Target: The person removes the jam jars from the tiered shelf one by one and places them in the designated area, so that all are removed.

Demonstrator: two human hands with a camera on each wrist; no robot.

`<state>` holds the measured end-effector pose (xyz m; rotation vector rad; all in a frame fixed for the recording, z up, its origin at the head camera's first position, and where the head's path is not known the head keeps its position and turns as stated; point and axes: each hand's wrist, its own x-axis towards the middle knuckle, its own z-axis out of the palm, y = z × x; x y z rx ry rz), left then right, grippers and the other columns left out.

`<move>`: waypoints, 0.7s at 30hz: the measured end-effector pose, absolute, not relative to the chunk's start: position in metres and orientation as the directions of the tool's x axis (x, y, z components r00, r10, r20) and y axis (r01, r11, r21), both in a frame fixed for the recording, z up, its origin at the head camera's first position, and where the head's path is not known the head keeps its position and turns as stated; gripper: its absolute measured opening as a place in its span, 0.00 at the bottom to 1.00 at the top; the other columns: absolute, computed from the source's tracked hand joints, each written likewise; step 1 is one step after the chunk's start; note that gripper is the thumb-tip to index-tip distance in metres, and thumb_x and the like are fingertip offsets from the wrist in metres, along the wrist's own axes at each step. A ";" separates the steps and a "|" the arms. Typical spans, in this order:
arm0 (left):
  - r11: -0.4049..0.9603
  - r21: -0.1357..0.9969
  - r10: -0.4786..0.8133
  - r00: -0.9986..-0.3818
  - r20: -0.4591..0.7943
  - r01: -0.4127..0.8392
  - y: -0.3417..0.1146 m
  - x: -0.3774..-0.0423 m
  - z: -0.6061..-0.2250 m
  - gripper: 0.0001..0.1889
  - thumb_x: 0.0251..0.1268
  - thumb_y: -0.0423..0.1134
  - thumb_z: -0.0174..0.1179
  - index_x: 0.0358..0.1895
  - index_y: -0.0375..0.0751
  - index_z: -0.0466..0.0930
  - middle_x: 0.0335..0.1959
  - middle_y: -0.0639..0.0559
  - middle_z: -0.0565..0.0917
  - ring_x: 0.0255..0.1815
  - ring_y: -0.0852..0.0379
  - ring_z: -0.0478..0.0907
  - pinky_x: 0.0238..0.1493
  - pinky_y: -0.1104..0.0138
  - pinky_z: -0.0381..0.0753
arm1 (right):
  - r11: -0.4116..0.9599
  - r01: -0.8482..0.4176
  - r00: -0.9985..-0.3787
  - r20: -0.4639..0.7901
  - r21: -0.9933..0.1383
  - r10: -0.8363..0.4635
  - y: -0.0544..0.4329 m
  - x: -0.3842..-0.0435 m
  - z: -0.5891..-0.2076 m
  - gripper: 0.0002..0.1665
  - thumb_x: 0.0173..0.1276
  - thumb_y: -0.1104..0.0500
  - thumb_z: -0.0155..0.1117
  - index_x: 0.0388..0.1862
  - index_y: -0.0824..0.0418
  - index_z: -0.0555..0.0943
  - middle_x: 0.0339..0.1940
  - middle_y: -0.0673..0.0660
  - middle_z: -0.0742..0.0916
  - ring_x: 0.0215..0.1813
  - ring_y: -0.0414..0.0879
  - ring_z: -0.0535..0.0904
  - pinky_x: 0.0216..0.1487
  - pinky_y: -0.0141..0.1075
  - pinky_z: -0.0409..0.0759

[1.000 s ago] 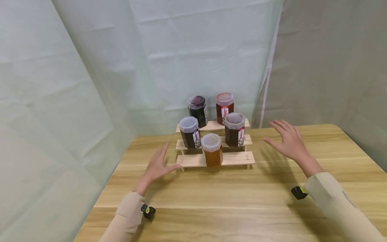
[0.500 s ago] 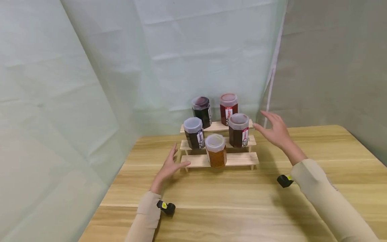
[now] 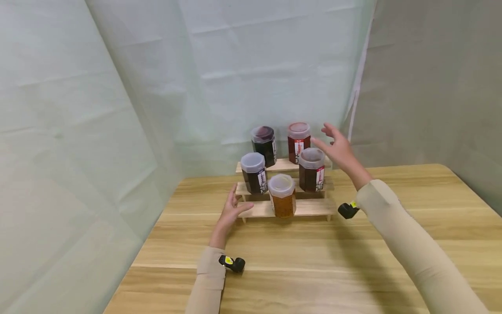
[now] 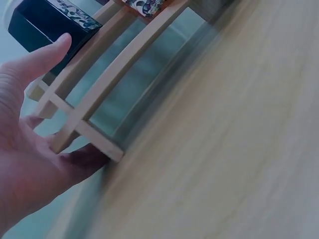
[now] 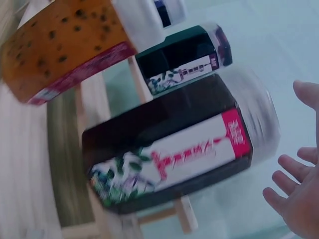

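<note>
A three-tier wooden rack (image 3: pixel 313 207) holds several octagonal jars with pale translucent lids. An amber jar (image 3: pixel 284 205) stands on the lowest tier. The middle tier bears a blackish jar (image 3: pixel 252 179) at left and a dark red jar (image 3: pixel 308 178) at right. On top are a black jar (image 3: pixel 262 150) and a red jar (image 3: pixel 294 150). My left hand (image 3: pixel 230 213) is at the rack's left end, thumb and fingers spread around it; whether it touches is unclear. Beside the red jar, my right hand (image 3: pixel 339 152) is raised, fingers apart, holding nothing.
The rack stands towards the back of a wood-grain table (image 3: pixel 282 257). Pale cloth curtains (image 3: pixel 266 65) hang behind and at the left, with a greyer curtain (image 3: pixel 423 83) at the right. Black cameras are strapped to both wrists.
My right hand has moved left and farther back, over to the red jar. My left hand has come right and forward to the rack's left end. The jars keep their places on the rack.
</note>
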<state>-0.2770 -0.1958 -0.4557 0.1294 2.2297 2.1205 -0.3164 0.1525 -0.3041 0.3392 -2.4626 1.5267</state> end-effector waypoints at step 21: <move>-0.047 0.998 -0.005 -0.999 0.045 0.045 -0.178 -0.298 -0.468 0.43 0.65 0.32 0.60 0.79 0.52 0.46 0.80 0.39 0.50 0.77 0.35 0.53 0.72 0.46 0.65 | 0.325 -0.161 -0.985 0.133 -0.932 -0.107 0.135 -0.352 -0.299 0.52 0.68 0.49 0.64 0.81 0.57 0.45 0.80 0.64 0.57 0.79 0.61 0.56 0.78 0.52 0.58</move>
